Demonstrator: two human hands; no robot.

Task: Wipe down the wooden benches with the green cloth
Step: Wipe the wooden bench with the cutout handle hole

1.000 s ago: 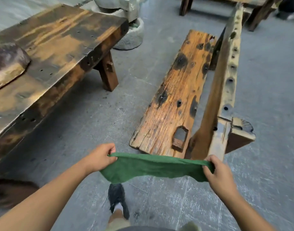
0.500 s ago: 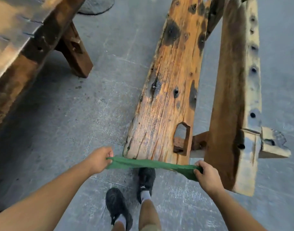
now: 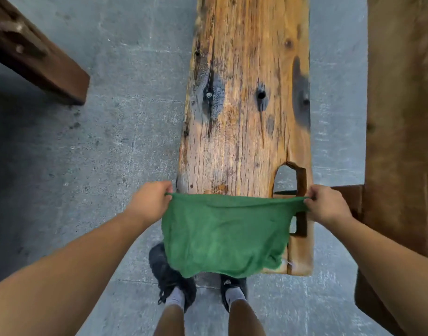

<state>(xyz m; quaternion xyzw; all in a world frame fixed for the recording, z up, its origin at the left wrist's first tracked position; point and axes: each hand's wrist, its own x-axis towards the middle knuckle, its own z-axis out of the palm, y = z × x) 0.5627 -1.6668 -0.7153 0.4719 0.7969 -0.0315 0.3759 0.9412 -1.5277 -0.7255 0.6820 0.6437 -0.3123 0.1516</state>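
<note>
On a grey concrete floor, your left hand and right hand pinch the green cloth by its far corners, fingers closed, spreading it over the wooden desk's near end.

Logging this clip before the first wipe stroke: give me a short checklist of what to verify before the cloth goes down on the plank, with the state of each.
1. Left hand pinching a corner of the green cloth: ok.
2. Right hand pinching the opposite corner: ok.
3. Cloth spread open between both hands: ok.
4. Cloth over the near end of the weathered orange-brown wooden bench plank: ok.
5. Cloth flat against the wood: cannot tell.
6. Plank top free of loose items ahead: ok; only knots, holes and a notch show.
</note>
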